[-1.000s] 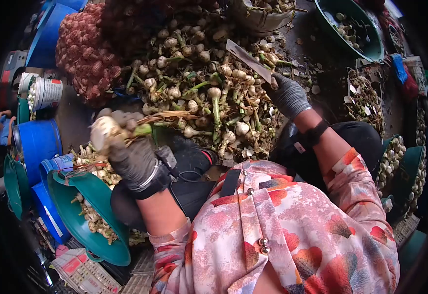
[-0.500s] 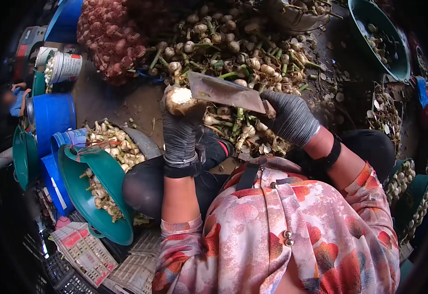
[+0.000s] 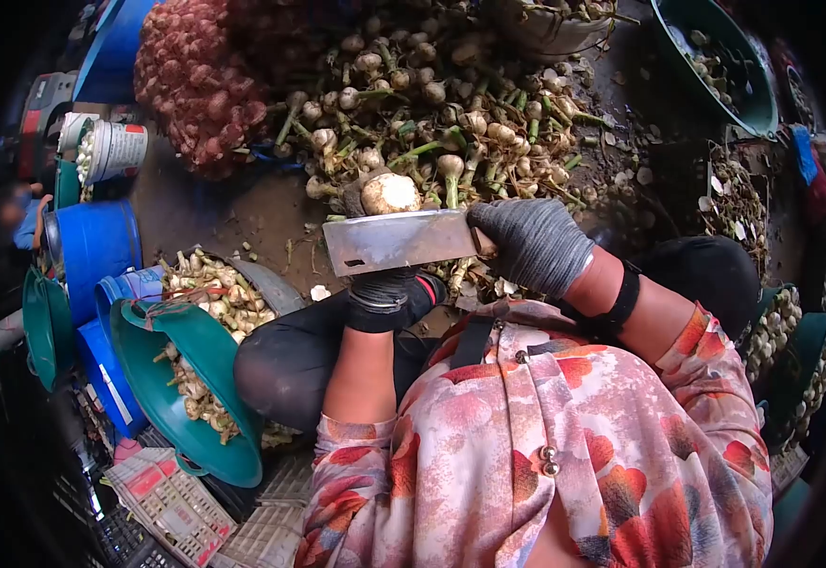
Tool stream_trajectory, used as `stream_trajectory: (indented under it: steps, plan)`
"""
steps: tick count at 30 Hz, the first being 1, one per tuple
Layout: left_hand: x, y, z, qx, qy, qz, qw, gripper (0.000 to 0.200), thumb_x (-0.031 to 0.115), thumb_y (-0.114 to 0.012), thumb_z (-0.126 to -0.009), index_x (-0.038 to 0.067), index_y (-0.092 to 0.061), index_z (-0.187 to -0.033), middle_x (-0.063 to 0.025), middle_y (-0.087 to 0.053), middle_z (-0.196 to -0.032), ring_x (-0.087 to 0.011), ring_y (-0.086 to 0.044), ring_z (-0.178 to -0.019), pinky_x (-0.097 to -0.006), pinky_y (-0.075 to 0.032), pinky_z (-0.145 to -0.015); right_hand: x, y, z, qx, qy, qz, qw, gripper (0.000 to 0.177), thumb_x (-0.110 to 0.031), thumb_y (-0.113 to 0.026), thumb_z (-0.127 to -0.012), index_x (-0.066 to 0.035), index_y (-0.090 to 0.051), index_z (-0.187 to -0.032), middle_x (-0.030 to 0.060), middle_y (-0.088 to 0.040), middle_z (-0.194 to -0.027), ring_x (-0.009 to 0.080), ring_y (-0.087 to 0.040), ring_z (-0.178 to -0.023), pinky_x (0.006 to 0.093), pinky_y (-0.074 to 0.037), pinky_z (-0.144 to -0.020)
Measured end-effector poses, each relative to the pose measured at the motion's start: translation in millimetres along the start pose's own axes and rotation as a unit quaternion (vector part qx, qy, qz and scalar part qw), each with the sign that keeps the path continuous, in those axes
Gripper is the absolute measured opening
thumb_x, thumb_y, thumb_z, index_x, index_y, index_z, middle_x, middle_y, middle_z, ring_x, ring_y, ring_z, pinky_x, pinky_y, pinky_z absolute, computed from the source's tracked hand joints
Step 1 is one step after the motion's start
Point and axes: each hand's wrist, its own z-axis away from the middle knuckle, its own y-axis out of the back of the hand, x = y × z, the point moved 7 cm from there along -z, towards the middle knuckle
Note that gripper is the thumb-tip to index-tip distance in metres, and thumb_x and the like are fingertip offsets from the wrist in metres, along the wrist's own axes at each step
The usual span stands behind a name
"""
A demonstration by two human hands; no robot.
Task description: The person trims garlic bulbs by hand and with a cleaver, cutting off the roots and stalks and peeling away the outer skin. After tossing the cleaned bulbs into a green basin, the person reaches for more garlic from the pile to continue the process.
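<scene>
My right hand (image 3: 536, 244), in a grey striped glove, grips the handle of a cleaver (image 3: 399, 240). Its broad blade lies across the front of my left hand (image 3: 381, 287), hiding most of the palm and fingers. Above the blade's upper edge shows a garlic bulb (image 3: 390, 194) with a pale cut face, held in my gloved left hand. Beyond both hands spreads a heap of garlic with stems (image 3: 503, 133). One bulb with a green stem (image 3: 451, 172) lies just past the blade.
A red mesh sack of garlic (image 3: 195, 90) stands at the upper left. To my left are a green basin (image 3: 139, 379) holding garlic, blue barrels (image 3: 101, 248) and plastic crates (image 3: 172, 492). Another green basin (image 3: 763, 99) sits at the upper right. Peelings litter the ground.
The cleaver has come down and toward me, from above the left hand to across its front, its blade now facing me. The bulb has shifted right, its cut face showing more fully.
</scene>
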Motion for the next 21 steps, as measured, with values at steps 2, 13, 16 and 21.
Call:
stream_trajectory:
  steps: [2, 13, 16, 21]
  plan:
    - [7, 6, 4, 0.054, -0.017, -0.014, 0.998, 0.056, 0.025, -0.050, -0.082, 0.016, -0.043, -0.138, -0.0088, -0.047, -0.137, -0.0296, -0.045, -0.125, -0.0448, -0.033, -0.108, -2, -1, 3, 0.006, 0.009, 0.002, 1.000, 0.019, -0.023, -0.061, -0.082, -0.011, -0.062, -0.097, 0.0135, -0.066, -0.078, 0.0355, -0.066, -0.078, 0.0456, -0.051, -0.066]
    - [-6, 164, 51, 0.449, -0.063, 0.506, 0.733, 0.069, 0.031, -0.078, -0.079, 0.001, -0.041, -0.128, -0.0080, -0.057, -0.099, -0.0195, -0.057, -0.090, -0.0423, -0.048, -0.091, 123, -8, 0, 0.058, -0.270, -0.005, 0.961, 0.036, -0.037, -0.062, -0.087, -0.011, -0.063, -0.113, 0.0188, -0.068, -0.097, 0.0386, -0.065, -0.091, 0.0451, -0.051, -0.080]
    - [-57, 262, 174, 0.562, -0.220, 0.554, 0.573, 0.086, 0.070, -0.050, -0.083, -0.003, -0.044, -0.128, -0.0116, -0.060, -0.110, -0.0291, -0.056, -0.106, -0.0522, -0.039, -0.102, 124, 13, -3, 0.137, -0.289, -0.123, 0.939, 0.042, -0.041, -0.064, -0.086, -0.008, -0.064, -0.112, 0.0214, -0.067, -0.098, 0.0398, -0.063, -0.093, 0.0433, -0.050, -0.081]
    - [-63, 260, 151, 0.724, -0.078, 0.566, 0.387, 0.087, 0.061, -0.039, -0.092, -0.010, -0.029, -0.141, -0.0259, -0.032, -0.148, -0.0398, -0.036, -0.135, -0.0611, -0.021, -0.113, 133, 10, -8, 0.217, -0.260, -0.299, 0.892, 0.039, -0.030, -0.069, -0.085, 0.001, -0.062, -0.108, 0.0151, -0.069, -0.087, 0.0219, -0.063, -0.078, 0.0351, -0.049, -0.075]
